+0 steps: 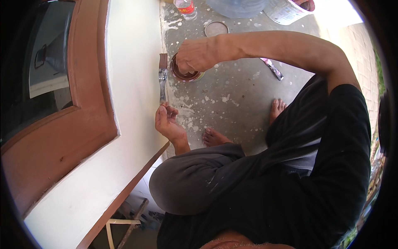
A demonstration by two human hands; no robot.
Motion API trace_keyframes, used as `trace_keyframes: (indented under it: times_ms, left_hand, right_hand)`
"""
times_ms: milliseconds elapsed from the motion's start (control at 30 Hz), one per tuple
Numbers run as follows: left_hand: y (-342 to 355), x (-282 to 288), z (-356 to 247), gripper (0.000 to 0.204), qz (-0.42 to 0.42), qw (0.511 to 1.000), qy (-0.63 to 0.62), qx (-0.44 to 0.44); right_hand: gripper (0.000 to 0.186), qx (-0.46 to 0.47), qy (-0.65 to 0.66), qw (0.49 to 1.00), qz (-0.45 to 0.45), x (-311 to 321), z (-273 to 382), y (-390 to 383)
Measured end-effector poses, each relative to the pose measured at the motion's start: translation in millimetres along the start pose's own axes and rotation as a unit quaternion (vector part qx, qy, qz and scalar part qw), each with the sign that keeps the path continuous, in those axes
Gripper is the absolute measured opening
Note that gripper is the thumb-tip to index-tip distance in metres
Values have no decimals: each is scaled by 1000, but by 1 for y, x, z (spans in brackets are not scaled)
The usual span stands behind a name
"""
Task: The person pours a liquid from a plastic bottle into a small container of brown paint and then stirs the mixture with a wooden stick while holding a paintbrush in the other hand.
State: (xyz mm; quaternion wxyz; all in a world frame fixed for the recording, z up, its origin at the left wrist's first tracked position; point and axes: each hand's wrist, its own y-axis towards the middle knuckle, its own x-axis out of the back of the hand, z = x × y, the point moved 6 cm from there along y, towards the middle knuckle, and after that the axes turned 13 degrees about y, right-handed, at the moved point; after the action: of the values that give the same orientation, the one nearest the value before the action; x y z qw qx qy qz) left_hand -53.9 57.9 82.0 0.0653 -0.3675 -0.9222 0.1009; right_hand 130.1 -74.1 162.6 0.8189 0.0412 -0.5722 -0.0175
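Between the fingertips of my left hand [171,125] is the handle end of a paintbrush [162,76]. The brush has a metal ferrule and brown-coated bristles, which point away from me beside the white wall. Over an open paint can [199,77] with brown paint inside, my right hand [195,54] bends down with its fingers curled. Those fingertips reach into the can's mouth, and whatever they grip is hidden. The can stands on the floor just right of the bristles.
A round lid [216,28], a small bottle [186,9], a big clear bluish container [237,7] and a white bucket [287,11] are on the paint-spotted floor [236,108]. A paint-smeared handle [273,69] lies under my right forearm. Left stands a white wall [137,83] with a brown frame [93,83].
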Motion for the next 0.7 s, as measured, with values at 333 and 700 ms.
trace_keyframes:
  times_ms: [333,700]
  left_hand:
    - [1,1,1,20,-8,1000,-5,-1]
    - [0,0,2,21,-15,1000,-7,1]
  right_hand:
    - [13,-45,3,995,91,3,4,1]
    - [11,-12,-32,999,24,5,4,1]
